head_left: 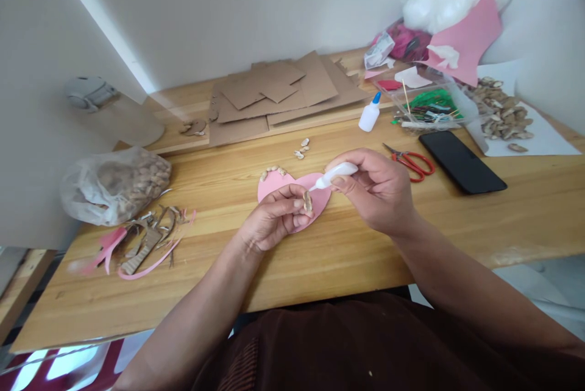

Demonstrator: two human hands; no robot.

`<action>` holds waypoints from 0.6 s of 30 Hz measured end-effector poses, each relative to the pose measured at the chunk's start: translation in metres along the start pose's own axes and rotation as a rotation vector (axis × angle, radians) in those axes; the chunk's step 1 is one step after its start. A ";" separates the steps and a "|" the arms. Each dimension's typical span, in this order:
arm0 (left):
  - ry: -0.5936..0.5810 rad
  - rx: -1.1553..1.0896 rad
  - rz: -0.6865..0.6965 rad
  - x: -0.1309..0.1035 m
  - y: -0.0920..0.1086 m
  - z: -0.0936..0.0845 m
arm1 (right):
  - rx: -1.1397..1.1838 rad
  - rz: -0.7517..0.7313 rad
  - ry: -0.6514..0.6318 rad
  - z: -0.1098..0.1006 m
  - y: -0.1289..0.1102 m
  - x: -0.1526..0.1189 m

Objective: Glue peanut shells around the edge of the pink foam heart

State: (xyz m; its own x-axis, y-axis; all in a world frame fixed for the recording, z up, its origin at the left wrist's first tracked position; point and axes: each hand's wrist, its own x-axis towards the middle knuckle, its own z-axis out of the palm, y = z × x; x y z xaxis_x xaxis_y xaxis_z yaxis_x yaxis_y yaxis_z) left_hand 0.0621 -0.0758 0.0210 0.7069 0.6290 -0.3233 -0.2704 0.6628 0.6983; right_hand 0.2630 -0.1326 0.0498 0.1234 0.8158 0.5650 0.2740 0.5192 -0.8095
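My left hand [276, 215] pinches a peanut shell half [308, 201] with its hollow side facing me. In my right hand [381, 193] is a white glue bottle [340, 173], tilted so its nozzle points down left at the top of the shell. Beneath both hands lies a pink heart [274, 183], partly hidden by them. Several peanut shells [273, 170] line the heart's upper left edge. A few loose shells [301, 150] rest on the wooden table [219, 196] behind the heart.
Scissors [414, 162], a phone [462, 161], a blue-capped bottle [369, 114], a plastic box [429, 102] and a shell pile [505, 114] are at right. Cardboard sheets [283, 89] lie behind. At left are a bag of peanuts [116, 187] and paper scraps [148, 245].
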 end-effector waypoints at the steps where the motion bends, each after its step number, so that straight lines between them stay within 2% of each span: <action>1: 0.000 0.001 0.002 0.000 0.000 0.000 | -0.002 0.001 0.001 0.000 0.000 0.000; 18: -0.012 0.007 -0.002 0.001 -0.002 -0.002 | 0.003 -0.003 -0.015 0.002 0.000 -0.002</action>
State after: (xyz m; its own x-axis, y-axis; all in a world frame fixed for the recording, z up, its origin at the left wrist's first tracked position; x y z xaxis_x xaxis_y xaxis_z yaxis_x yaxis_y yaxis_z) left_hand 0.0624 -0.0756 0.0180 0.7154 0.6226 -0.3171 -0.2645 0.6614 0.7018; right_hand 0.2609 -0.1339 0.0484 0.1084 0.8180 0.5649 0.2715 0.5222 -0.8084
